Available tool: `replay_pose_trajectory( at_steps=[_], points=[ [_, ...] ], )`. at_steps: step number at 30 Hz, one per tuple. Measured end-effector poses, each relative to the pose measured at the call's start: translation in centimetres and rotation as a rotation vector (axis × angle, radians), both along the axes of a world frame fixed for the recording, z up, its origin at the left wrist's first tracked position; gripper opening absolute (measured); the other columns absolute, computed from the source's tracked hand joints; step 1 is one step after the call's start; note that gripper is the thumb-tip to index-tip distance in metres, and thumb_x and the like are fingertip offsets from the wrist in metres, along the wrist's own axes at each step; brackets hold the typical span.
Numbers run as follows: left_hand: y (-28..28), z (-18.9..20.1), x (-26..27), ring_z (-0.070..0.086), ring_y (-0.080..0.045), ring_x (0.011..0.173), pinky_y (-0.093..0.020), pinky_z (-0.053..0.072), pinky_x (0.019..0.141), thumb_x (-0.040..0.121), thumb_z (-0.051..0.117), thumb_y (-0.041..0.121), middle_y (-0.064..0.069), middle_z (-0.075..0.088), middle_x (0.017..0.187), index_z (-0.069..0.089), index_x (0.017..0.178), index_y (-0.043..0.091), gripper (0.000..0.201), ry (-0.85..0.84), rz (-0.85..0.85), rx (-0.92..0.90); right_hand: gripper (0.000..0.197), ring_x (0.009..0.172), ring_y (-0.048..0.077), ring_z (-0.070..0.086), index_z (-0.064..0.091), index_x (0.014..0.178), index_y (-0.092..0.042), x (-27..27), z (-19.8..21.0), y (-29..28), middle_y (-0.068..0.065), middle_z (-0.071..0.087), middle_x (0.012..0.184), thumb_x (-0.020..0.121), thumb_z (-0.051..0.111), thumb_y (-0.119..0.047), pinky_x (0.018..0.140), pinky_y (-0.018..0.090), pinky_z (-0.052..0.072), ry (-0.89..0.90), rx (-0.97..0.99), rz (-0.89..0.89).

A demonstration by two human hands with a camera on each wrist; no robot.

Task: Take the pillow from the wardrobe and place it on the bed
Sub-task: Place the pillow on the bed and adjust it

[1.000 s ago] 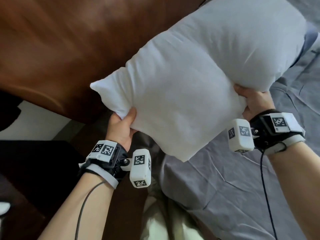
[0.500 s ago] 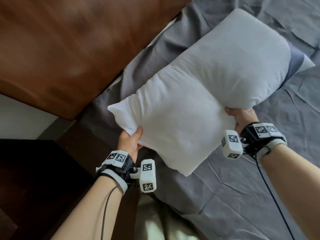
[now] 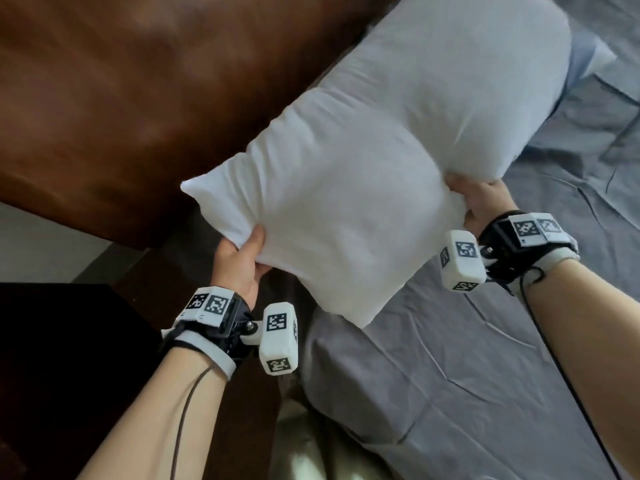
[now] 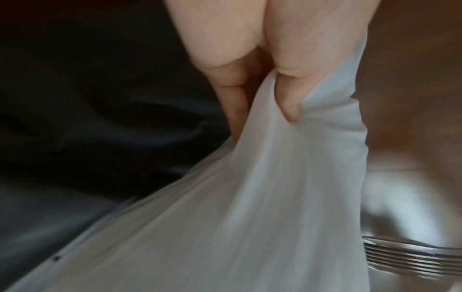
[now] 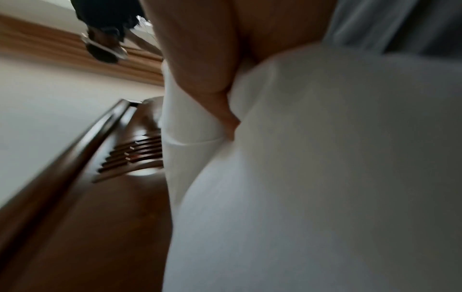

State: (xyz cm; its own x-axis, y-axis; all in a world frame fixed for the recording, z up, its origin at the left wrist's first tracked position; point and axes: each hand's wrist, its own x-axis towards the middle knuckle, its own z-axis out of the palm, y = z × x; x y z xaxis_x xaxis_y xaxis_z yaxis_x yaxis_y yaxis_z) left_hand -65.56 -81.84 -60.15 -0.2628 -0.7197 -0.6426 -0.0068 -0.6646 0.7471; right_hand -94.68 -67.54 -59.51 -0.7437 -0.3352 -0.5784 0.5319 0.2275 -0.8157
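A plump white pillow (image 3: pixel 374 161) hangs in the air above the head end of the bed (image 3: pixel 485 375), which wears a wrinkled grey sheet. My left hand (image 3: pixel 242 258) grips the pillow's near left edge, thumb on top. In the left wrist view the left hand (image 4: pixel 262 102) pinches a fold of the white cloth (image 4: pixel 225 217). My right hand (image 3: pixel 481 202) grips the pillow's near right edge from below. In the right wrist view the thumb of the right hand (image 5: pixel 220 94) digs into the pillow (image 5: pixel 325 177). Both hands' fingers are mostly hidden under the pillow.
A brown wooden headboard (image 3: pixel 138 98) fills the upper left, close behind the pillow. A dark nightstand (image 3: pixel 62 358) stands at the lower left beside the bed. Another pillow corner (image 3: pixel 595 57) shows at the upper right on the grey sheet.
The pillow has shifted up and towards the headboard compared with half a second ago, and both hands moved with it. Both grips are unchanged.
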Motion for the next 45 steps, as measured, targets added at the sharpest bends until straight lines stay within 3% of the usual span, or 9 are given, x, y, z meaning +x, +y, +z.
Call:
replay_pose_trajectory(
  at_steps=[4,7,16,19,23,26,33,39,45],
  points=[
    [0.2,-2.0,-0.1,0.061,-0.027,0.115,-0.039,0.057,0.081,0.094,0.056,0.022,-0.009,0.064,0.124,0.054,0.127,0.014,0.035,-0.041,0.077,0.162,0.063,0.101,0.030,0.062,0.044,0.133,-0.021,0.6,-2.4,0.6,0.006,0.061,0.122,0.078,0.072,-0.031,0.053,0.044,0.057,-0.126,0.130,0.168],
    [0.6,-2.3,-0.2,0.062,-0.028,0.114,-0.050,0.051,0.095,0.088,0.064,0.035,-0.007,0.065,0.122,0.051,0.130,0.017,0.047,-0.010,0.023,0.260,0.066,0.107,0.032,0.061,0.040,0.136,-0.024,0.1,-3.0,0.5,0.005,0.060,0.128,0.078,0.072,-0.028,0.068,0.058,0.057,-0.126,0.095,0.156],
    [-1.1,-1.7,-0.8,0.066,-0.022,0.103,-0.041,0.055,0.089,0.089,0.063,0.016,-0.005,0.067,0.118,0.057,0.128,0.018,0.039,-0.094,0.070,0.041,0.060,0.104,0.021,0.061,0.037,0.135,-0.020,1.1,-3.4,-1.5,0.000,0.061,0.118,0.083,0.061,-0.001,0.084,0.042,0.055,0.001,0.010,0.117],
    [-1.3,-2.2,-0.1,0.067,-0.024,0.102,-0.042,0.055,0.087,0.090,0.061,0.014,-0.006,0.067,0.117,0.058,0.125,0.018,0.036,-0.110,0.119,0.055,0.061,0.110,0.023,0.059,0.035,0.136,-0.024,1.8,-4.1,-1.4,-0.001,0.060,0.120,0.084,0.062,-0.006,0.090,0.045,0.052,0.010,0.056,0.141],
    [-1.3,-3.7,0.6,0.065,-0.030,0.104,-0.044,0.055,0.085,0.092,0.056,0.011,-0.011,0.066,0.117,0.058,0.123,0.016,0.031,-0.183,0.155,0.153,0.071,0.104,0.024,0.061,0.032,0.137,-0.024,2.5,-4.6,-0.9,0.000,0.056,0.125,0.079,0.069,-0.037,0.070,0.038,0.057,-0.007,0.323,0.284],
    [-1.5,-3.9,0.8,0.065,-0.033,0.106,-0.041,0.056,0.079,0.092,0.057,0.011,-0.013,0.066,0.118,0.059,0.123,0.014,0.031,-0.221,0.159,0.158,0.063,0.097,0.026,0.066,0.049,0.126,-0.015,2.8,-4.6,-0.3,0.007,0.065,0.116,0.076,0.067,-0.050,0.078,0.040,0.058,-0.059,0.393,0.304],
    [-1.6,-3.2,1.6,0.068,-0.028,0.095,-0.036,0.057,0.070,0.091,0.059,0.012,-0.007,0.070,0.099,0.064,0.113,0.015,0.023,-0.225,0.205,0.132,0.035,0.088,0.021,0.068,0.057,0.114,-0.013,4.9,-3.7,-0.2,0.004,0.068,0.099,0.088,0.061,-0.036,0.058,0.028,0.058,-0.190,0.261,0.335],
    [-1.1,-3.1,1.6,0.066,-0.028,0.100,-0.039,0.055,0.083,0.092,0.059,0.017,-0.012,0.067,0.112,0.062,0.116,0.012,0.024,-0.227,0.205,0.126,0.038,0.096,0.028,0.065,0.053,0.119,-0.016,5.6,-4.1,-0.8,0.009,0.065,0.112,0.088,0.058,-0.037,0.083,0.050,0.056,-0.245,0.264,0.340],
    [-0.6,-3.2,1.6,0.061,-0.026,0.104,-0.047,0.050,0.089,0.093,0.055,0.039,-0.006,0.063,0.115,0.055,0.115,0.020,0.030,-0.167,0.136,0.264,0.036,0.083,0.021,0.070,0.059,0.112,-0.017,7.6,-3.1,0.5,0.007,0.068,0.103,0.085,0.063,-0.039,0.062,0.031,0.060,-0.384,0.272,0.530]
  ],
)
